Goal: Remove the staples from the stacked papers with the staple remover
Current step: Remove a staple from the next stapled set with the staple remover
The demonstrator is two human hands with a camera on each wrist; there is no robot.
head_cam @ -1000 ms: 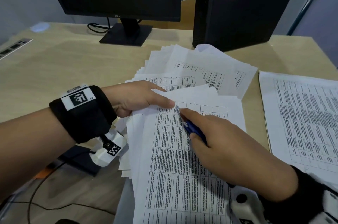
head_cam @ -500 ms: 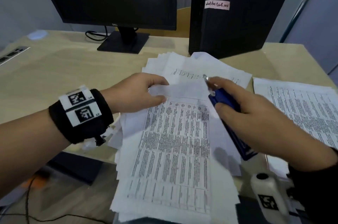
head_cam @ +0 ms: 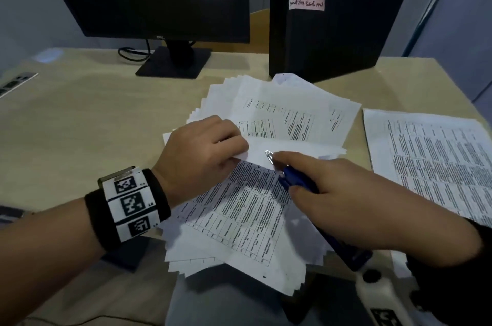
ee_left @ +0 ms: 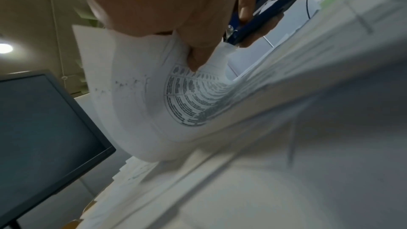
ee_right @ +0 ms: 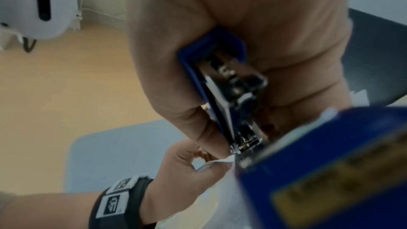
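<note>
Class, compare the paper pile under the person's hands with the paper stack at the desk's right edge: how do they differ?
The paper pile is fanned and crooked; the right-hand stack lies flat and squared. The left hand curls the pile's top corner and the right hand aims a blue staple remover at it; the stack is untouched. Both show printed tables.

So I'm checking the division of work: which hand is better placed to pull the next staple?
The right hand: it grips the staple remover, tip by the folded corner. The left hand pinches the papers.

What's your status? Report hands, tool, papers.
Left hand pinches folded top sheet. Right hand grips staple remover, tip at the fold. Nothing obstructing.
</note>
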